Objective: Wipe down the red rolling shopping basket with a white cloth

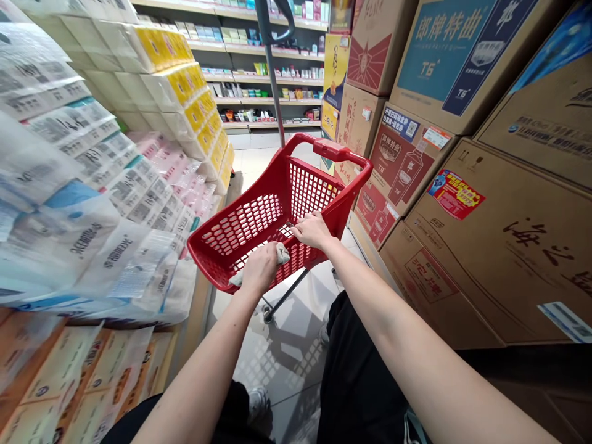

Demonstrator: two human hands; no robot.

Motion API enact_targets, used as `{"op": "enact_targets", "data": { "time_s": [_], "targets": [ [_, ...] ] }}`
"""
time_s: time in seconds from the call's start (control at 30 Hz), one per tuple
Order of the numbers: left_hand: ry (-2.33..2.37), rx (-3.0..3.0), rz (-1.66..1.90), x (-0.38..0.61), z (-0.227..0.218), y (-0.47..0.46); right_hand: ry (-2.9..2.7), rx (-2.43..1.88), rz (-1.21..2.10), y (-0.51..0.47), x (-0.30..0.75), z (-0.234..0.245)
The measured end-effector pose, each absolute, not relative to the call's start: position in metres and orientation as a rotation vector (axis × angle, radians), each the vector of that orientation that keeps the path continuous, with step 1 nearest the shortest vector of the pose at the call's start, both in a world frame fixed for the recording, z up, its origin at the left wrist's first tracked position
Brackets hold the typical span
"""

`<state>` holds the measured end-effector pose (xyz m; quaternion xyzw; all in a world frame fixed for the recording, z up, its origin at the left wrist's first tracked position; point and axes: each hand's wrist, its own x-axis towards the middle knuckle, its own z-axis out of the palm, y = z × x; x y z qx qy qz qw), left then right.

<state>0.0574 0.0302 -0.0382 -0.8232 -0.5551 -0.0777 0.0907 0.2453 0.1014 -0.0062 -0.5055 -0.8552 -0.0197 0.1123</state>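
In front of me stands a red plastic shopping cart (250, 216) with a perforated basket, turned at an angle in the aisle. My left hand (259, 269) is closed around a greyish-white cloth (282, 253), holding it at the basket's near rim. Part of the cloth sticks out past the fingers on both sides. Further right, my right hand (312, 230) grips that same near rim, its fingers bent over into the basket. The basket's red handle (333, 150) rises at the far right side. Part of the near rim is hidden under my hands.
Packs of tissue paper (139, 191) are piled on the left. Stacked cardboard boxes (462, 246) line the right side. Behind the cart, a grey pole (274, 80) stands before shelves (259, 78) of small goods. A caster (268, 314) rests on the tiled floor (296, 351) near my feet.
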Motion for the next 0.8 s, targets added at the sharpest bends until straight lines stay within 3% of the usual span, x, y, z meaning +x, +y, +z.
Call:
{"op": "enact_targets", "data": {
  "time_s": [0.8],
  "targets": [
    [-1.831, -2.209, -0.279, 0.061, -0.043, 0.019, -2.493, -1.485, -0.075, 0.097, 0.235, -0.009]
  ]
}}
